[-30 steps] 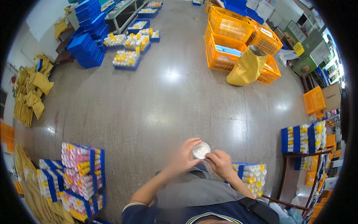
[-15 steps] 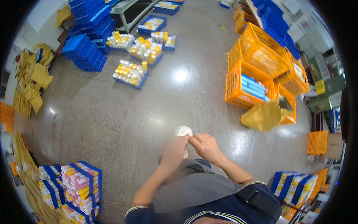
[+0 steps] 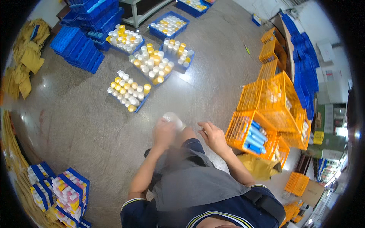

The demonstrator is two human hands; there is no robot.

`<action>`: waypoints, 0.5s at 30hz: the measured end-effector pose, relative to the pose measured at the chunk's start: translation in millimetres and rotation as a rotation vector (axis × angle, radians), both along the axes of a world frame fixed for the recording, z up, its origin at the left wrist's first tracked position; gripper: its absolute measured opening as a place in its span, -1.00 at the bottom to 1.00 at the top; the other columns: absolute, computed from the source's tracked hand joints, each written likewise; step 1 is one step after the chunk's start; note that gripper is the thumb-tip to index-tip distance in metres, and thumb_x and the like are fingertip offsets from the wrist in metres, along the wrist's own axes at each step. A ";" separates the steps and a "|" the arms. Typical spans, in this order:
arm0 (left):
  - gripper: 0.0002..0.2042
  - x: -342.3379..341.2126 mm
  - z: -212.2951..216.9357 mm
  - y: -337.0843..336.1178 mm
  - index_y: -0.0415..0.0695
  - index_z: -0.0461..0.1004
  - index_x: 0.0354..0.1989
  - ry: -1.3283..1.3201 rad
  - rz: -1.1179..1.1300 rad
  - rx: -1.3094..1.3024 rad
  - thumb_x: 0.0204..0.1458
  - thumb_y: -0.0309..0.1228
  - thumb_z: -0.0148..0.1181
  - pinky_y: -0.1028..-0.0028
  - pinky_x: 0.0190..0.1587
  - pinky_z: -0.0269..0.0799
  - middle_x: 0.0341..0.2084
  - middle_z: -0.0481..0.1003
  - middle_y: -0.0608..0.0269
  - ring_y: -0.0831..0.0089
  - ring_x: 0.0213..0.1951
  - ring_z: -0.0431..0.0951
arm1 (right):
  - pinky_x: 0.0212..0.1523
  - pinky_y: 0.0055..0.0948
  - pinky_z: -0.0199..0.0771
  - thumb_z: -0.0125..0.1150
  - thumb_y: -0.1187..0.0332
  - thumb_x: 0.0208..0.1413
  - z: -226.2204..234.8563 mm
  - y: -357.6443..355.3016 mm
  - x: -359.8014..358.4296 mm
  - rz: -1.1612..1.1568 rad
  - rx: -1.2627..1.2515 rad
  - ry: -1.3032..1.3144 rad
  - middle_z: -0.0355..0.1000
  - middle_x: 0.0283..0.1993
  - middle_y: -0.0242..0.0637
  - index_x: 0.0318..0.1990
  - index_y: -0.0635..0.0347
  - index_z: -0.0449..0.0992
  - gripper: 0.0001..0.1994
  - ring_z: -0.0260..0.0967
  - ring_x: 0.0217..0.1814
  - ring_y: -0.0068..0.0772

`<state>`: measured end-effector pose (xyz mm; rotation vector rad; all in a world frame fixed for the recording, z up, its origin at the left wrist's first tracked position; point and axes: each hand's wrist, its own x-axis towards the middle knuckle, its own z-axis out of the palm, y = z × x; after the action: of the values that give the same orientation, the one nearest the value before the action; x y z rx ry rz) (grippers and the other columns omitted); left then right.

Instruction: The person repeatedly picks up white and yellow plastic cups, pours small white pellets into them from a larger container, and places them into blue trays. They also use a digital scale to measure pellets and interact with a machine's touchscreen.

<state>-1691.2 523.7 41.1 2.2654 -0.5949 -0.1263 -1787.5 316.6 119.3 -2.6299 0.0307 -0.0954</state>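
Note:
A round white tub (image 3: 173, 118), smeared by motion, is held up in front of my body. My left hand (image 3: 163, 133) grips its near left side, its fingers blurred. To the right, apart from the tub, my right hand (image 3: 214, 137) hangs in the air with fingers loosely bent and apart, and no object shows in it. A grey apron (image 3: 190, 186) covers my front below both hands. Ahead on the floor, the closest blue tray (image 3: 141, 106) holds white and yellow bottles standing upright.
More bottle-filled trays (image 3: 169, 24) and stacked blue trays (image 3: 78, 49) are ahead left. Orange crates (image 3: 243, 131), one with blue tubes (image 3: 255, 138), stand at right beside a yellow sack (image 3: 258, 167). Stacked bottle trays (image 3: 70, 192) are at lower left; brown sacking (image 3: 15, 159) lines the left.
My hands were together at the tub, its top full of small white pieces; now they are apart. The left hand has carried the tub left and forward. My view has turned and moved toward the trays.

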 end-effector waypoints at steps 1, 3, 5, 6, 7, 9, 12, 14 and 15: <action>-0.85 34.3 -13.7 -8.5 -0.13 0.65 -0.33 -0.025 0.065 0.007 -0.14 -0.47 0.35 0.21 -0.23 0.46 -0.41 0.57 0.10 0.12 -0.29 0.55 | -0.30 -0.19 0.53 0.27 0.45 0.05 -9.8 -25.9 28.1 -0.002 -0.024 0.086 0.48 -0.20 -0.16 -0.02 0.17 0.45 -0.69 0.51 -0.27 -0.10; -0.83 98.9 -47.5 -20.1 -0.14 0.65 -0.32 -0.057 0.192 0.035 -0.15 -0.47 0.37 0.24 -0.22 0.45 -0.41 0.58 0.09 0.12 -0.30 0.54 | -0.28 -0.15 0.54 0.23 0.40 0.06 -37.7 -74.8 85.0 0.012 -0.027 0.216 0.48 -0.12 -0.14 0.01 0.14 0.44 -0.67 0.51 -0.19 -0.02; -0.84 162.1 -92.8 -26.4 -0.14 0.66 -0.29 -0.020 0.309 0.020 -0.07 -0.45 0.28 0.24 -0.21 0.47 -0.40 0.60 0.05 0.11 -0.28 0.58 | -0.25 -0.17 0.56 0.26 0.40 0.05 -81.7 -114.5 148.9 0.111 -0.131 0.309 0.46 -0.06 -0.14 -0.01 0.15 0.45 -0.68 0.51 -0.17 -0.02; -0.84 189.1 -116.7 -30.9 -0.14 0.66 -0.27 -0.003 0.361 0.016 -0.03 -0.45 0.24 0.24 -0.20 0.48 -0.39 0.61 0.03 0.11 -0.27 0.60 | -0.25 -0.17 0.56 0.28 0.39 0.05 -104.7 -128.5 181.5 0.178 -0.173 0.307 0.46 -0.06 -0.16 -0.01 0.15 0.45 -0.68 0.52 -0.15 -0.04; -0.83 218.3 -143.2 -40.8 -0.16 0.65 -0.24 0.108 0.499 0.007 -0.02 -0.46 0.26 0.26 -0.20 0.48 -0.37 0.62 0.02 0.12 -0.28 0.61 | -0.24 -0.17 0.56 0.30 0.38 0.05 -126.5 -146.2 220.7 0.229 -0.243 0.350 0.46 -0.06 -0.19 -0.02 0.14 0.45 -0.67 0.52 -0.14 -0.05; -0.80 257.5 -191.7 -46.7 -0.19 0.64 -0.19 0.338 0.718 0.004 -0.02 -0.50 0.29 0.31 -0.22 0.49 -0.32 0.63 0.00 0.16 -0.31 0.63 | -0.15 -0.17 0.56 0.26 0.38 0.04 -161.6 -169.3 284.0 0.300 -0.283 0.478 0.45 -0.02 -0.16 -0.01 0.16 0.45 -0.67 0.49 -0.05 -0.03; -0.79 321.1 -264.5 -59.1 -0.22 0.63 -0.18 0.457 0.898 -0.141 -0.04 -0.54 0.31 0.36 -0.20 0.49 -0.34 0.63 0.00 0.18 -0.33 0.65 | -0.08 -0.19 0.54 0.22 0.41 0.04 -192.5 -198.1 381.4 0.409 -0.262 0.532 0.46 -0.04 -0.11 -0.02 0.21 0.46 -0.68 0.47 0.00 -0.05; -0.79 352.6 -306.2 -65.3 -0.23 0.63 -0.19 0.354 0.907 -0.160 -0.05 -0.55 0.32 0.35 -0.19 0.49 -0.33 0.63 -0.01 0.21 -0.33 0.65 | -0.08 -0.20 0.54 0.23 0.41 0.03 -211.9 -206.1 433.4 0.406 -0.195 0.528 0.46 -0.06 -0.12 -0.02 0.21 0.47 -0.68 0.46 0.01 -0.06; -0.79 367.3 -325.5 -67.7 -0.24 0.63 -0.19 0.409 0.937 -0.148 -0.06 -0.55 0.32 0.35 -0.19 0.49 -0.33 0.63 -0.02 0.23 -0.32 0.64 | -0.08 -0.20 0.54 0.24 0.40 0.03 -223.3 -209.6 456.0 0.408 -0.206 0.551 0.46 -0.07 -0.12 -0.02 0.20 0.47 -0.68 0.46 0.01 -0.06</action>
<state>-1323.9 455.9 -284.3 2.0649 0.6568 -0.0662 -1331.5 107.0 -104.0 -2.7200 -0.3400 0.7992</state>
